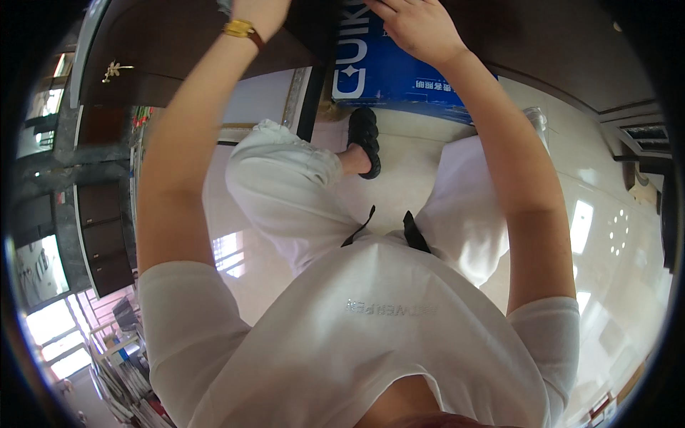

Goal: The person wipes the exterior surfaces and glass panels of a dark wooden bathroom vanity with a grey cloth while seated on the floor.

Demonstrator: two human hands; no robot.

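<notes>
My left hand (261,13) reaches up past the top edge of the view, in front of a dark brown cabinet door (155,53). Its fingers are cut off, and a watch with a gold case (239,28) circles the wrist. A scrap of grey material (223,5) shows beside that hand; whether I hold it is hidden. My right hand (423,24) is over a large blue cardboard box (398,69) with white lettering, its fingers pointing up and left. Their tips run to the top edge, so contact with the box cannot be told.
A framed panel (262,99) with an ornate border leans beyond my left knee. My foot in a black woven shoe (364,142) rests on glossy tiled floor (406,182) near the box. Dark furniture (556,48) stands on the right. At far left are brown drawers (101,230) and stacked papers (128,385).
</notes>
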